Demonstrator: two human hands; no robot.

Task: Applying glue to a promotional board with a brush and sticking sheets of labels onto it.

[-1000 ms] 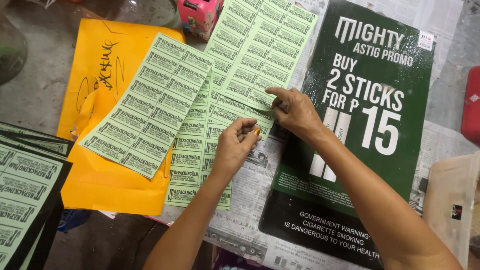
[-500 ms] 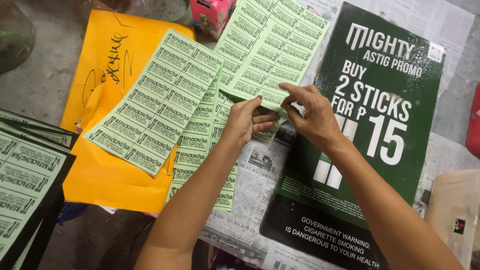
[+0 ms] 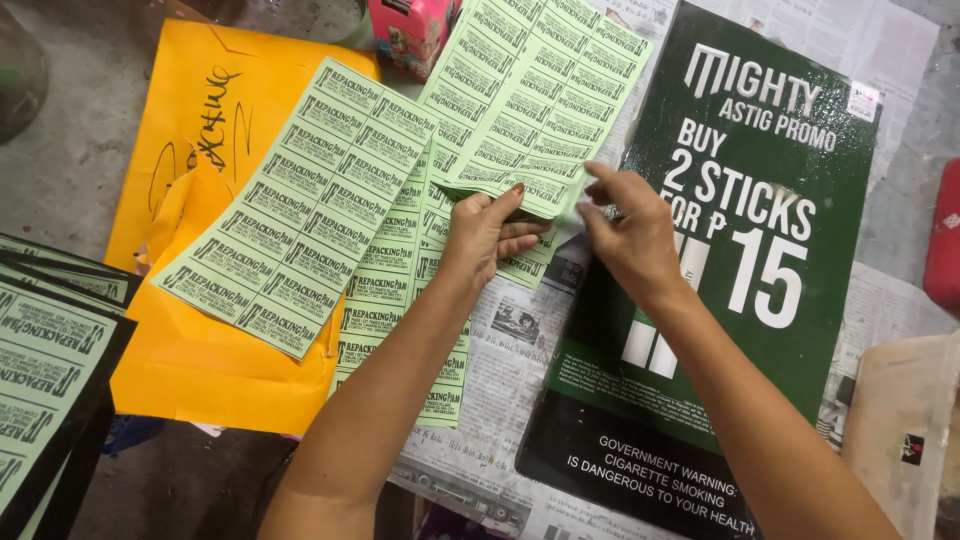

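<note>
- The pale green paper sheet of small printed labels (image 3: 530, 100) lies with its long axis slanting from the far edge of the surface down toward the hands, tilted slightly to the right; its near short edge is lifted off the layers below.
- The left hand (image 3: 485, 235) pinches that near edge, thumb on top and fingers curled beneath.
- The right hand (image 3: 625, 235) has its fingertips closed on the same edge's right corner, the other fingers half folded.
- A second green label sheet (image 3: 300, 205) slants the same way to the left, partly over an orange paper envelope (image 3: 200, 370); further green sheets (image 3: 400, 320) lie under both.
- The surface (image 3: 60, 170) is grey and worn, with newspaper (image 3: 500, 370) spread over its middle and right part.
- A dark green glossy poster with white lettering (image 3: 720, 300) lies on the newspaper under the right wrist.
- A stack of green sheets edged in black (image 3: 45, 360) sits at the left edge.
- Each sheet carries a tidy grid of small rectangular labels in dark print.
</note>
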